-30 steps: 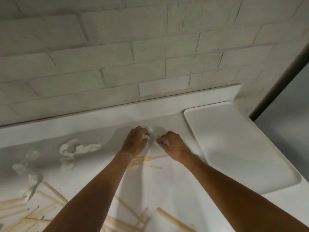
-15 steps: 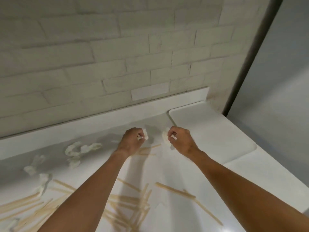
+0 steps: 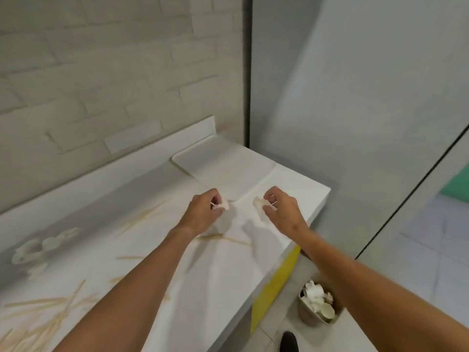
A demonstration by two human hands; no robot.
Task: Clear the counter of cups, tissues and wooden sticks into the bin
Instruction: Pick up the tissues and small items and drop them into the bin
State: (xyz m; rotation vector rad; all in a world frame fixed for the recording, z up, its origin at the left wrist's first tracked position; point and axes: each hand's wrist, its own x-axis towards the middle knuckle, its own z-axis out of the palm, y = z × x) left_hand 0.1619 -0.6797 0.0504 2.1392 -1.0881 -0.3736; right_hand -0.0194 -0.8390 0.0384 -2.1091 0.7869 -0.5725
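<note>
My left hand (image 3: 200, 212) pinches a small crumpled tissue piece (image 3: 222, 206) above the white counter (image 3: 157, 270). My right hand (image 3: 281, 212) pinches a second tissue piece (image 3: 258, 202) near the counter's right end. More crumpled tissues (image 3: 38, 247) lie at the left by the wall. Wooden sticks (image 3: 43, 316) are scattered at the lower left, and a few sticks (image 3: 223, 237) lie under my wrists. The bin (image 3: 317, 308) stands on the floor to the right, below the counter, partly hidden by my right forearm, with white waste inside.
A white tray-like slab (image 3: 223, 168) lies at the counter's far right corner against the brick wall. A yellow panel (image 3: 276, 283) runs down the counter's side. A dark shoe tip (image 3: 289, 341) shows on the floor beside the bin.
Both hands have lifted away from the wall with tissue pieces and drawn apart. The view has swung right, bringing the counter's end and the bin into sight.
</note>
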